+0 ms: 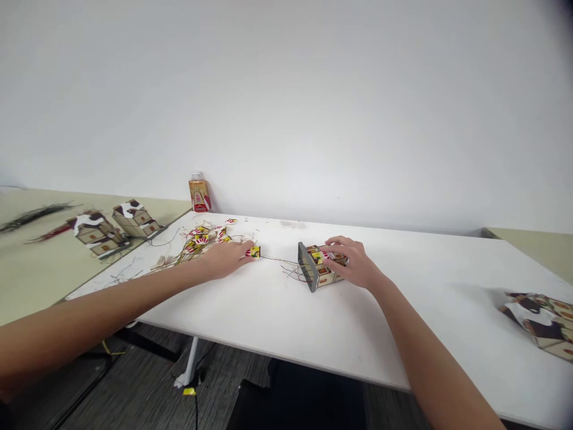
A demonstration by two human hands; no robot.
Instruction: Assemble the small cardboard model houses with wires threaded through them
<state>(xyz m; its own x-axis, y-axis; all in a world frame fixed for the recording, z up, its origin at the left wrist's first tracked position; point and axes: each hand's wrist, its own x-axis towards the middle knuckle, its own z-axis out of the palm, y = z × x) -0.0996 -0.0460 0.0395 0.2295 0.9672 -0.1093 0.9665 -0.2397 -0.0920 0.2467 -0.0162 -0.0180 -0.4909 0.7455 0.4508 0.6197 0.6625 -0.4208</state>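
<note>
My left hand (227,258) pinches a small printed tag (255,251), yellow with red and white stripes. From the tag a thin dark wire (277,259) runs right toward a small model house (332,278) lying on its side. My right hand (351,260) rests over that house with the fingers curled round it. Another striped tag (319,257) lies against the house under those fingers. The grey base (308,267) of the house faces left, and several loose wires (293,272) stick out of it. Part of the house is hidden by my right hand.
Behind my left hand lies a pile of striped tags with wires (201,236). A bottle (199,192) stands against the wall. Two model houses (101,236) and wire bundles (38,216) are on the left table. Another house (544,322) sits at the white table's right side.
</note>
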